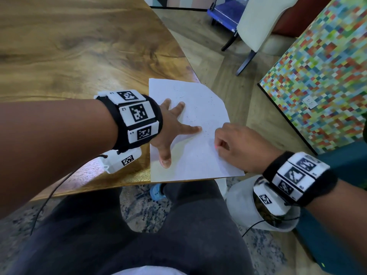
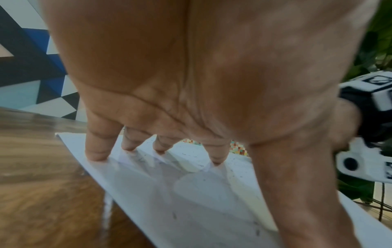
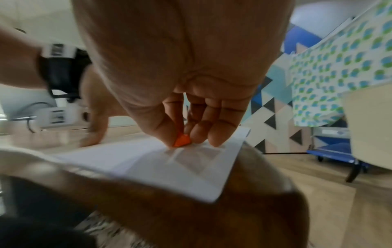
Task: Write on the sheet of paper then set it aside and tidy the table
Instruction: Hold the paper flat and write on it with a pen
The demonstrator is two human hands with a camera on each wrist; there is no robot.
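Note:
A white sheet of paper (image 1: 195, 120) lies at the near right corner of the wooden table (image 1: 69, 56), with its right edge hanging past the table. My left hand (image 1: 174, 129) lies flat on the sheet with fingers spread, and in the left wrist view its fingertips (image 2: 96, 156) press the paper (image 2: 191, 193). My right hand (image 1: 236, 145) is curled at the sheet's right side. It pinches a small orange writing tip (image 3: 182, 141) against the paper (image 3: 148, 161). Faint dark marks dot the sheet.
The table ends just right of the sheet, over wood flooring. A cream chair (image 1: 258, 22) with dark legs stands beyond, beside a blue cart (image 1: 224, 12). A multicoloured checkered panel (image 1: 321, 72) fills the right. My dark-trousered legs (image 1: 139, 235) sit below the table edge.

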